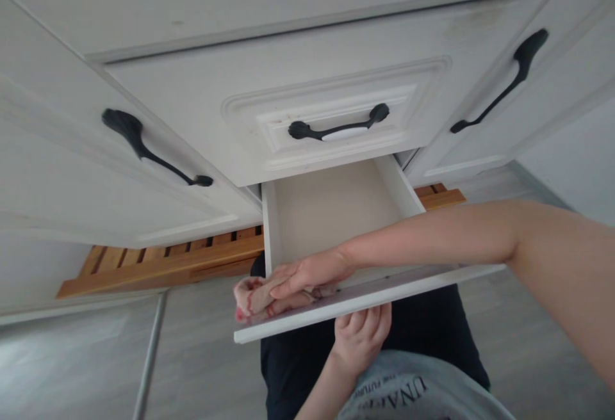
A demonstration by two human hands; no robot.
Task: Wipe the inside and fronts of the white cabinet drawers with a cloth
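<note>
A white drawer (336, 209) is pulled out of the cabinet at the centre, and its inside shows a bare beige bottom. My right hand (307, 276) reaches across from the right and presses a pink and white cloth (252, 297) onto the inner top edge of the drawer front, near its left corner. Below the drawer front, my left hand (364, 333) has its fingers curled up against the outer face, where the black handle would be hidden from view. The fingertips of the left hand are out of sight.
Above is a closed drawer with a black handle (339, 130). Cabinet doors with black handles (156, 154) flank it left and right. A slatted wooden rack (168, 266) lies under the cabinet. My legs are beneath the drawer front.
</note>
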